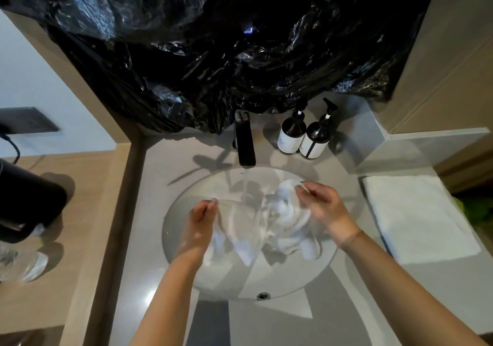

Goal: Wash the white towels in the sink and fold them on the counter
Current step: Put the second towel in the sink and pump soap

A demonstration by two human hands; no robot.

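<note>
Bare forearms reach in from the near edge of the grey stone tabletop (170, 159) into the round white sink basin (314, 271). Left hand (198, 223) pinches the left edge of a wet crumpled white towel (256, 220), fingers closed on the cloth. Right hand (324, 207) grips the bunched right part of the same towel, fingers curled around it. Towel hangs stretched between both hands, inside the basin, lower corners drooping toward the bowl. Thin stream of water (246, 183) runs from the dark rectangular faucet spout (245, 142) at the far rim of the sink, landing just beside the towel's top edge. Small round metal overflow hole (263, 296) sits on the near wall of the basin. Second white towel, folded flat (418, 217), lies on the tabletop's right edge, well apart from the sink. Two dark pump bottles with white labels (302, 134) stand touching each other near the far right corner, just beside the faucet. Crinkled black plastic sheeting (226, 52) covers the wall above. Black appliance (26, 201) sits on the wooden ledge at left.
</note>
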